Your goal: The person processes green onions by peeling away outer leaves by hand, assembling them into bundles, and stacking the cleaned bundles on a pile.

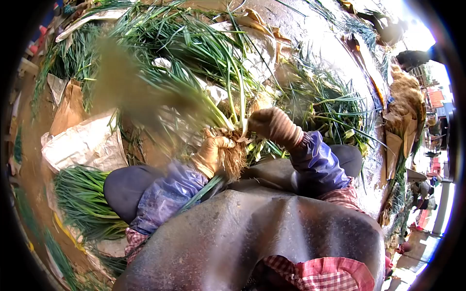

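My left hand (208, 153), in a tan work glove, is closed around the root end of a few green onions (224, 119). Their brown, stringy roots (233, 160) hang below the fingers, while the pale stems fan upward into long green leaves. Just right of the stems is my right hand (276, 127), in a brown knitted glove with the fingers curled in. It is close against the onion bases, and what its fingers grip is hidden. Blue plastic sleeves cover both forearms.
A large heap of green onions (170, 39) lies ahead, with another pile (330, 99) to the right. A bundle (87, 201) sits by my left knee, near a pale paper sack (87, 140). A dark apron (252, 233) covers my lap. People are far right. Blurry smudges hide part of the view.
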Action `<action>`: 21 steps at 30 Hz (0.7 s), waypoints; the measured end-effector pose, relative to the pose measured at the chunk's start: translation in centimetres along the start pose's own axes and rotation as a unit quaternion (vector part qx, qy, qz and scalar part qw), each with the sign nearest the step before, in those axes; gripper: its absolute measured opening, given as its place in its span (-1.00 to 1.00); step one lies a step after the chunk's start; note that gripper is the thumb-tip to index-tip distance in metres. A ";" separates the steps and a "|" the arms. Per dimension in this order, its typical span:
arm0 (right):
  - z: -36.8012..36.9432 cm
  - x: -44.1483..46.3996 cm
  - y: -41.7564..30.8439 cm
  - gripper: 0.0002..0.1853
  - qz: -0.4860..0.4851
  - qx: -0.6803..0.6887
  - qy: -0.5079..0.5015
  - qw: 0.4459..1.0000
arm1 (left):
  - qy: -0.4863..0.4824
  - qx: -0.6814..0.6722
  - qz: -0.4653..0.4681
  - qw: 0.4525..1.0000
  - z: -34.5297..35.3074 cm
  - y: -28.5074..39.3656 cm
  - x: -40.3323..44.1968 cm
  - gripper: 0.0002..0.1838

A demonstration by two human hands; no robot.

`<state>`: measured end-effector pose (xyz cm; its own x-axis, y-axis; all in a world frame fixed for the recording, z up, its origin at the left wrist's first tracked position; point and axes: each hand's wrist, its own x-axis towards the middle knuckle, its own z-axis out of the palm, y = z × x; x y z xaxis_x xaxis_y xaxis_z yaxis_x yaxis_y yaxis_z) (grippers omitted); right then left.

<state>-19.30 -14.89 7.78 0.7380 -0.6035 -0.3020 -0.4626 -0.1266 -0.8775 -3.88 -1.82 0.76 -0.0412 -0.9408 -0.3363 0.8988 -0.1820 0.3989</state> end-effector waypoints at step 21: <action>0.0 -1.9 1.7 -0.90 0.085 0.239 -0.140 0.957 | 0.084 0.154 0.093 0.980 -0.2 -1.6 1.1 -0.68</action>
<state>-21.53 -13.91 6.83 0.8060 -0.3397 -0.4847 -0.3598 0.3692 -0.8569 -5.27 -2.49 -0.45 0.2065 -0.9102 -0.3590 0.7078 -0.1144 0.6971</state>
